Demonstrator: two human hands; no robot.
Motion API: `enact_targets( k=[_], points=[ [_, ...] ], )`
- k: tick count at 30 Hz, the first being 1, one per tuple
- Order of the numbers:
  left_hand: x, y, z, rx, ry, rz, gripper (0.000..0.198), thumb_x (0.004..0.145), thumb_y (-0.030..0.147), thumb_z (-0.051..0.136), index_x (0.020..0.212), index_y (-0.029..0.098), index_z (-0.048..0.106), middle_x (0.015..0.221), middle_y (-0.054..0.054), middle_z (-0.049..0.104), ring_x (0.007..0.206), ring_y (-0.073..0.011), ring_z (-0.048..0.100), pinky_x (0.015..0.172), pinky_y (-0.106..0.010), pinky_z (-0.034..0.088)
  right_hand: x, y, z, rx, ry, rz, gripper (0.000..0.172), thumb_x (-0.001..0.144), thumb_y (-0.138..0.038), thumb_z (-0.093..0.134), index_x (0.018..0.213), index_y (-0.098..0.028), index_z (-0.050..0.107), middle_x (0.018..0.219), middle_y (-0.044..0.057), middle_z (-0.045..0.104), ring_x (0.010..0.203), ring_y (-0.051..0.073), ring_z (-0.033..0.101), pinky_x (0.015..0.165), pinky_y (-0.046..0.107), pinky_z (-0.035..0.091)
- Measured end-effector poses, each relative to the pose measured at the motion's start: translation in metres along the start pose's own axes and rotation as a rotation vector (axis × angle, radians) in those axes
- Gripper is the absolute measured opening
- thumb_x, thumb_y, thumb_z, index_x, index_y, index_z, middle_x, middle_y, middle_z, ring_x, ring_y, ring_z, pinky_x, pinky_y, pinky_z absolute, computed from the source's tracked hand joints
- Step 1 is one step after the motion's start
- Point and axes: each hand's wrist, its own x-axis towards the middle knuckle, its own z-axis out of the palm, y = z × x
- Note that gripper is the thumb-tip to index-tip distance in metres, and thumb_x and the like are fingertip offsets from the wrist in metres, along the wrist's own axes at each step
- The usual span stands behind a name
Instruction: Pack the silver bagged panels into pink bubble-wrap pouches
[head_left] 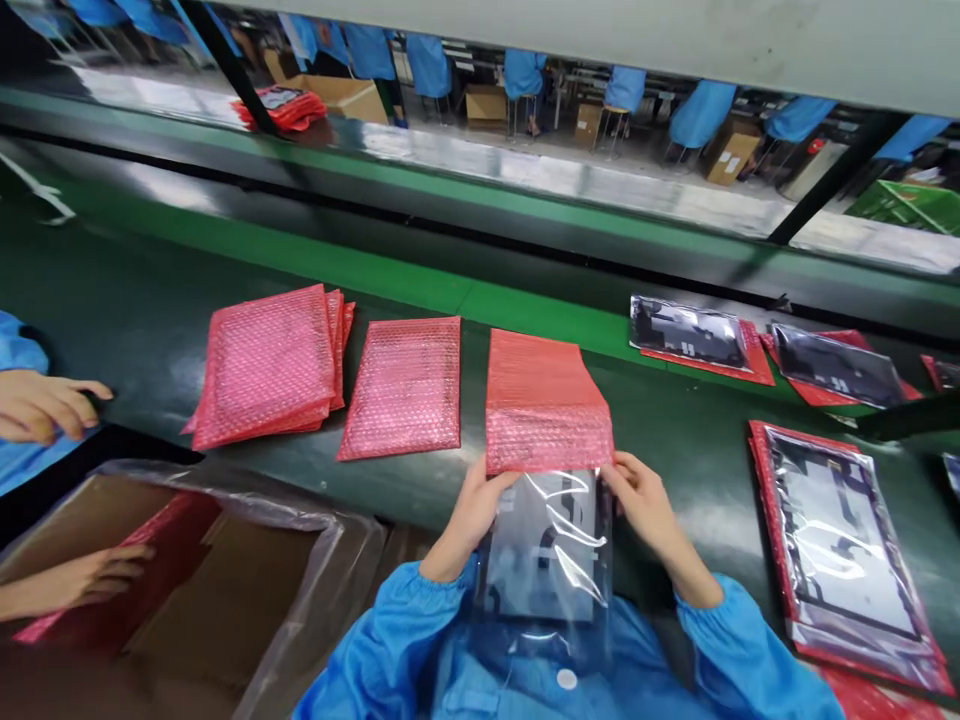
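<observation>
Flat in front of me on the bench lies a red bubble-wrap bag (550, 437), its mouth facing me. A dark, flat panel in a clear plastic sleeve (546, 560) reaches from my chest to the mouth, and its far end meets the bag's edge. How far it sits inside, I cannot tell. At the mouth's left corner, my left hand (474, 512) is closed on the bag, with the thumb along the panel's edge. My right hand (643, 498) pinches the right corner between thumb and fingers.
Left of me are a single bubble-wrap bag (405, 390) and a bag stack (266, 365). Sleeved panels on red bags (847, 550) lie at right, with more (690, 333) behind. A co-worker's hand (97, 580) holds a red bag over a lined carton (232, 570).
</observation>
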Motion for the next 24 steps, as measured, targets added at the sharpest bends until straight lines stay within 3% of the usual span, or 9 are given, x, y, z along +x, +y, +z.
enact_targets(
  k=[4, 9, 12, 18, 22, 24],
  points=[
    [-0.009, -0.011, 0.000, 0.114, -0.067, 0.072, 0.030, 0.069, 0.038, 0.070, 0.089, 0.017, 0.072, 0.094, -0.007, 0.076, 0.096, -0.0270, 0.067, 0.092, -0.037, 0.051, 0.002, -0.007, 0.016, -0.432, -0.041, -0.190, 0.045, 0.097, -0.060, 0.043, 0.078, -0.023, 0.059, 0.066, 0.005, 0.067, 0.059, 0.021, 0.060, 0.060, 0.033, 0.045],
    [-0.027, -0.037, -0.010, 0.292, 0.057, 0.148, 0.036, 0.088, 0.044, 0.056, 0.110, 0.017, 0.066, 0.104, -0.008, 0.074, 0.100, -0.0241, 0.067, 0.092, -0.035, 0.051, -0.023, 0.009, 0.011, -0.849, -0.184, -0.261, 0.040, 0.103, -0.043, 0.023, 0.080, -0.025, 0.050, 0.067, 0.010, 0.067, 0.059, 0.026, 0.066, 0.059, 0.036, 0.041],
    [-0.042, -0.049, -0.017, 0.490, 0.067, 0.195, 0.040, 0.098, 0.039, 0.042, 0.126, 0.017, 0.061, 0.105, -0.010, 0.075, 0.104, -0.0244, 0.068, 0.096, -0.037, 0.051, -0.041, 0.018, 0.001, -0.980, -0.317, -0.272, 0.037, 0.104, -0.035, 0.022, 0.085, -0.024, 0.051, 0.070, 0.010, 0.070, 0.063, 0.026, 0.069, 0.059, 0.035, 0.041],
    [-0.066, -0.050, -0.032, 0.905, -0.043, 0.290, 0.048, 0.099, 0.026, 0.031, 0.139, 0.017, 0.057, 0.125, -0.014, 0.072, 0.108, -0.0251, 0.071, 0.092, -0.035, 0.052, -0.060, 0.019, -0.008, -1.063, -0.404, -0.322, 0.036, 0.104, -0.027, 0.022, 0.083, -0.022, 0.052, 0.069, 0.010, 0.070, 0.062, 0.027, 0.071, 0.057, 0.034, 0.041],
    [-0.092, -0.051, -0.050, 1.230, -0.150, 0.245, 0.046, 0.100, 0.023, 0.029, 0.135, 0.020, 0.059, 0.110, -0.011, 0.077, 0.091, -0.0239, 0.074, 0.075, -0.031, 0.053, -0.082, 0.018, -0.011, -1.162, -0.521, -0.318, 0.030, 0.101, -0.022, 0.030, 0.085, -0.022, 0.056, 0.069, 0.009, 0.071, 0.062, 0.028, 0.072, 0.056, 0.036, 0.039],
    [-0.110, -0.057, -0.064, 1.328, -0.207, 0.267, 0.043, 0.101, 0.024, 0.029, 0.125, 0.020, 0.065, 0.096, -0.009, 0.078, 0.082, -0.0230, 0.074, 0.068, -0.030, 0.051, -0.100, 0.022, -0.011, -1.205, -0.596, -0.318, 0.027, 0.099, -0.022, 0.034, 0.084, -0.023, 0.057, 0.068, 0.010, 0.072, 0.059, 0.030, 0.071, 0.053, 0.038, 0.036]
  ],
)
